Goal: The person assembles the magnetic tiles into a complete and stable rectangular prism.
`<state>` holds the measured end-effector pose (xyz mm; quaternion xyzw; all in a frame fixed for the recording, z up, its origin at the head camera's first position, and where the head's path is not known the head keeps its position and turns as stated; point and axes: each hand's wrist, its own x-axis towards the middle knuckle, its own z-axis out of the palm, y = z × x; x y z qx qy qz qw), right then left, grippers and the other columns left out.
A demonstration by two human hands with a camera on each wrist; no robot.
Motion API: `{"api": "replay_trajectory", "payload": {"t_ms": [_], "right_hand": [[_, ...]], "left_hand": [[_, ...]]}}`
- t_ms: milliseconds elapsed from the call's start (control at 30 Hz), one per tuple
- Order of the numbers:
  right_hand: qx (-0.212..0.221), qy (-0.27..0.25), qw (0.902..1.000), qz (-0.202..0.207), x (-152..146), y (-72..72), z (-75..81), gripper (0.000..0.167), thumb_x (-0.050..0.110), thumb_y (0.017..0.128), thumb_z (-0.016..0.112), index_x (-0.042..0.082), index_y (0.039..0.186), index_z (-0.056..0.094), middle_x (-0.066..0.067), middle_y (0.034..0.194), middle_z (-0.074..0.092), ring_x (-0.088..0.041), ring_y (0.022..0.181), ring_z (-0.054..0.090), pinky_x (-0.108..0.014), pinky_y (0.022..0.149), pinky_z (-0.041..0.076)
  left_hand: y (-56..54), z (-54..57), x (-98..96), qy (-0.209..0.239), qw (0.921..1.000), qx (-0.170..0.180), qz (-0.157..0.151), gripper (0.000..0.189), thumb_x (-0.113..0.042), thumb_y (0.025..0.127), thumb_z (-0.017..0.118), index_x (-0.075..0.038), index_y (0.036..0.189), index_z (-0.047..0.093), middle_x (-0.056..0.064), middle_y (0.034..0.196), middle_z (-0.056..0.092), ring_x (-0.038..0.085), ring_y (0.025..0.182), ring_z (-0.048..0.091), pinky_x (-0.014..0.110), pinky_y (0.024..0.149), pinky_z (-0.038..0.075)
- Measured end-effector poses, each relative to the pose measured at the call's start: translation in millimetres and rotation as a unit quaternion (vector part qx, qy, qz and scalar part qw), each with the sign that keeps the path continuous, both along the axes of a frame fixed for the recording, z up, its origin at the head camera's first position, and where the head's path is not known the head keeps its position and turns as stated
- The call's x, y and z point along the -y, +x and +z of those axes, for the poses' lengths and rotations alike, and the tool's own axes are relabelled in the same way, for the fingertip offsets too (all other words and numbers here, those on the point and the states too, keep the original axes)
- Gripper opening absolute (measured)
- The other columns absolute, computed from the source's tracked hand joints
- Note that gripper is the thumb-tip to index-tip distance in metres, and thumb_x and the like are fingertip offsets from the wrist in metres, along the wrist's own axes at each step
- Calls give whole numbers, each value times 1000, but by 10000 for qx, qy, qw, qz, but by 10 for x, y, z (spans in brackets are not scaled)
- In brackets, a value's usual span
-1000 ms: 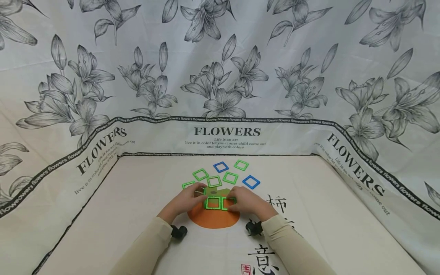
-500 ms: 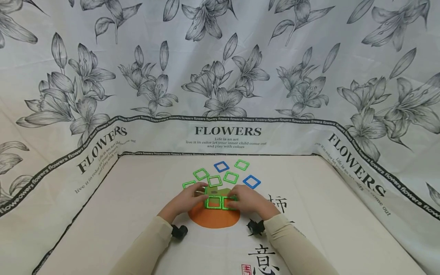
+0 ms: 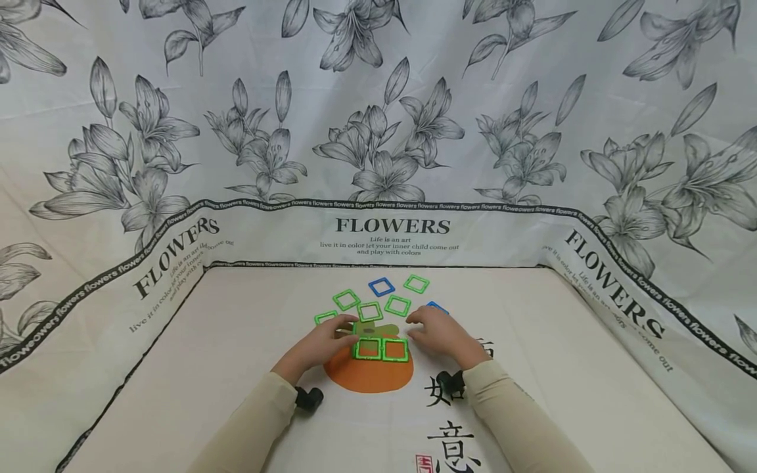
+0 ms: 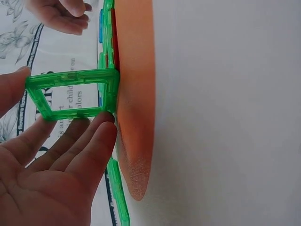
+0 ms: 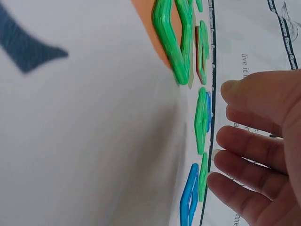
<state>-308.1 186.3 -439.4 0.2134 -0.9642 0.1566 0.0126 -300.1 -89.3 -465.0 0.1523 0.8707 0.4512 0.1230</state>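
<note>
Around mid-worktop [image 3: 236,328], a couple of green frames [image 3: 381,349] are laid side by side over an orange print [image 3: 368,378]. Right by their left end, an upright green frame [image 4: 73,76] is pinched in the left hand [image 3: 322,345]. A blue frame [image 3: 438,307] is partly hidden by the right hand [image 3: 440,335], fingers loosely apart. More frames [image 3: 372,320] are scattered toward the far edge.

Left fingers [image 4: 94,153] pinch (right fingers [image 5: 251,147] spread).

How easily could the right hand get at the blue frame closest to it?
Probably quite easily: the right hand holds nothing, and the blue frame lies close by, with nothing seen on top of it, though the head view hides part of it.
</note>
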Motion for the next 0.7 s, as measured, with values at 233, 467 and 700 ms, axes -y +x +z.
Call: {"api": "replay_trajectory", "payload": {"t_ms": [233,467,700], "right_hand": [[-268,68,9995,-171,-75,-55,-26,25,20,91,65,6,111,71,-8,109,69,-26,107,63,-43,96,50],[-239,60,9978,-621,-139,-116,-54,26,18,91,63,5,113,70,-11,117,67,-29,116,59,-45,102,47],[-190,87,9971,-736,-203,-153,-65,27,16,92,62,4,115,70,-13,116,67,-32,115,60,-47,102,47]], "left_hand": [[15,13,-4,12,10000,-5,16,50,-35,95,60,-16,139,49,11,135,56,33,123,56,50,102,47],[21,23,-18,-24,10000,19,76,50,-35,94,61,-16,139,49,11,135,56,32,122,57,49,102,47],[38,31,-19,-20,9999,37,95,50,-34,94,61,-15,139,49,12,134,56,33,121,57,50,101,47]]}}
